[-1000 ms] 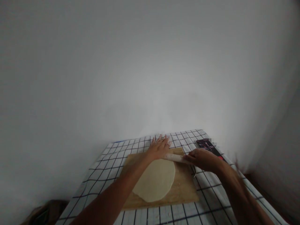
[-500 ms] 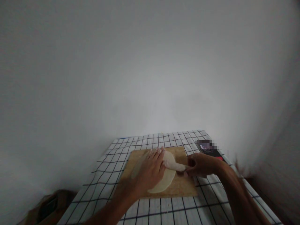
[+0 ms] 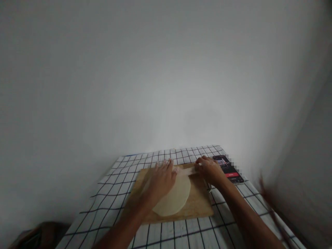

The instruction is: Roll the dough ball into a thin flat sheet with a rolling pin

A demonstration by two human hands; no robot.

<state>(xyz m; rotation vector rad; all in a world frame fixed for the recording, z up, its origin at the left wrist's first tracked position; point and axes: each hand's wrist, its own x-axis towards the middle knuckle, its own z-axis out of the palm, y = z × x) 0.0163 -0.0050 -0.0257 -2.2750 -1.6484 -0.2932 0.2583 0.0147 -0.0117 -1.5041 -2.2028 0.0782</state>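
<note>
A thin round sheet of dough (image 3: 174,199) lies on a wooden board (image 3: 201,202). Across its far part runs a pale rolling pin (image 3: 187,171). My left hand (image 3: 163,178) rests flat over the pin's left part and the dough, fingers stretched forward and whitened at the tips, hiding that end of the pin. At the pin's right end, beyond the dough's edge, the fingers of my right hand (image 3: 209,169) are closed around it.
A phone (image 3: 228,170) with a lit screen lies just right of the board. A white checked tablecloth (image 3: 178,235) covers the table under everything. A pale wall (image 3: 166,86) stands behind the table, and a dark brown object (image 3: 43,235) sits low at the left.
Both hands and the rolling pin have moved away from me toward the board's far edge. The pin now lies nearly level instead of slanting. More dough and more phone show.
</note>
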